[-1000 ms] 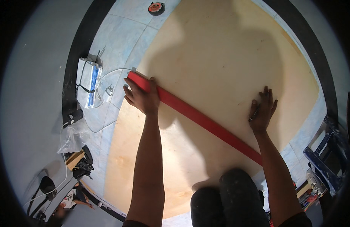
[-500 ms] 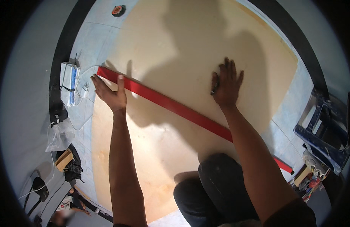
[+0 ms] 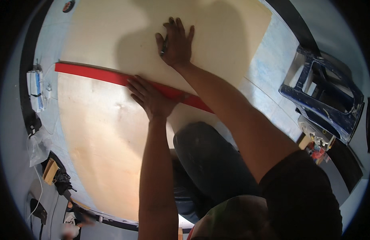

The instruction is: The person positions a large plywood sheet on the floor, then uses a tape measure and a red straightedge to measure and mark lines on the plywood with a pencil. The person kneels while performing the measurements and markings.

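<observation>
A long red straightedge [image 3: 91, 73] lies slantwise across a large pale plywood sheet [image 3: 101, 120] on the floor. My left hand [image 3: 155, 100] rests on the middle of the straightedge, fingers apart and thumb stretched to the right along it. Beyond the bar, my right hand [image 3: 177, 46] lies flat on the sheet with its fingers spread. A slim dark pen [image 3: 164, 45] is tucked beneath that hand, showing between thumb and index finger. My right forearm hides the far right part of the straightedge. My knee [image 3: 199, 140] is close behind the bar.
A dark blue paint-marked step stool [image 3: 325, 92] stands at the right. Round black-and-orange tape measure [image 3: 68, 6] lies at the far left. Along the left wall are a bundled white-and-blue pack [image 3: 36, 90], a clear plastic bag [image 3: 39, 148] and cables. Another person is partly visible at lower left.
My left hand has slid right along the straightedge, from near its left end to its middle. My right hand has moved farther forward and left, pen still in it. The view has shifted.
</observation>
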Demonstrator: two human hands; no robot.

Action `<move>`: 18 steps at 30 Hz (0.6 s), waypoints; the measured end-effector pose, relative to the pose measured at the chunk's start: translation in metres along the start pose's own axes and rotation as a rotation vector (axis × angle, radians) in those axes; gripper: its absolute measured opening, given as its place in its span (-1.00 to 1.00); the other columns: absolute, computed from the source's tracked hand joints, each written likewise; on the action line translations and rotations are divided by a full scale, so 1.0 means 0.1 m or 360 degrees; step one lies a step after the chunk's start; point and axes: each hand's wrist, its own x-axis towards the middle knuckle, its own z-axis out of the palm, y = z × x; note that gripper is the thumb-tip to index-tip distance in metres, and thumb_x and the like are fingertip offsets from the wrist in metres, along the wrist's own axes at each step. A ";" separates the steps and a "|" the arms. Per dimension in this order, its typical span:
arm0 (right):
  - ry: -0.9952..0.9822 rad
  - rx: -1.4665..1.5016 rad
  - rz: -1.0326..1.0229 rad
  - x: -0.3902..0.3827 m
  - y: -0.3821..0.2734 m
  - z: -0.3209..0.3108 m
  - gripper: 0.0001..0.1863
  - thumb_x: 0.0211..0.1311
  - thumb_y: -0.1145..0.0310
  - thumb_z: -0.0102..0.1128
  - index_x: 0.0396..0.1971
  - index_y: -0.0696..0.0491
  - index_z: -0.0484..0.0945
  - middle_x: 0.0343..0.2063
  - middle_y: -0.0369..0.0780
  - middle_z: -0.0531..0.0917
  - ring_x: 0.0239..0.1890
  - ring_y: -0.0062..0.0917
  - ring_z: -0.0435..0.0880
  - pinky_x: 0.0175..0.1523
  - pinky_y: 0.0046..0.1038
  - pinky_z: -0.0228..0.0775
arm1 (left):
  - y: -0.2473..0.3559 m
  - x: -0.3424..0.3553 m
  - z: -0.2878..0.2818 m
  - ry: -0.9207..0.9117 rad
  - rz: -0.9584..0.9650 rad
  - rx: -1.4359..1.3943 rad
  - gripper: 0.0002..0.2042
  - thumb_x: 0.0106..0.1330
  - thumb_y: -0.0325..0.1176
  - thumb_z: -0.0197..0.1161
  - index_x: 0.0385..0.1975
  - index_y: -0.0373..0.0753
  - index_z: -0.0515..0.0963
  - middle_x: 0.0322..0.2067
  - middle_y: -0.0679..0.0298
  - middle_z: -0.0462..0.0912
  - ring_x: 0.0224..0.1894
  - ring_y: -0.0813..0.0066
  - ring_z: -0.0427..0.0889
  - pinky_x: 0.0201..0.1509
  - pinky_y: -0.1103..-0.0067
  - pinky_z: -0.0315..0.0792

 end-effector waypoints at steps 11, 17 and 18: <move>-0.0444 0.0417 -0.0337 -0.40 0.91 -1.38 -0.45 0.55 -0.07 0.24 0.27 0.04 0.54 0.53 -0.08 0.43 0.65 -0.18 0.24 0.69 0.25 -0.15 | -0.04 0.00 0.03 0.0037 -0.0020 0.0017 0.85 -0.44 0.51 0.74 0.66 -0.41 -0.50 0.67 -0.32 -0.53 0.72 -0.30 -0.59 0.69 -0.27 -0.31; -0.0483 -0.0447 -0.0499 -0.78 1.58 -1.55 -0.43 0.59 -0.10 0.11 0.29 0.06 0.58 0.55 -0.10 0.41 0.66 -0.24 0.23 0.71 0.10 -0.04 | -0.11 -0.04 0.23 0.0290 0.0208 -0.0070 0.72 -0.36 0.58 0.67 0.74 -0.13 -0.32 0.69 -0.30 -0.45 0.72 -0.38 -0.50 0.66 -0.32 -0.30; -0.0490 -0.0465 -0.0488 -0.80 1.66 -1.56 -0.43 0.58 -0.08 0.13 0.29 0.06 0.58 0.55 -0.10 0.40 0.66 -0.24 0.23 0.71 0.10 -0.04 | -0.12 -0.04 0.36 0.0404 0.0359 -0.0056 0.68 -0.34 0.60 0.64 0.75 -0.08 -0.28 0.69 -0.28 -0.43 0.72 -0.39 -0.49 0.65 -0.33 -0.30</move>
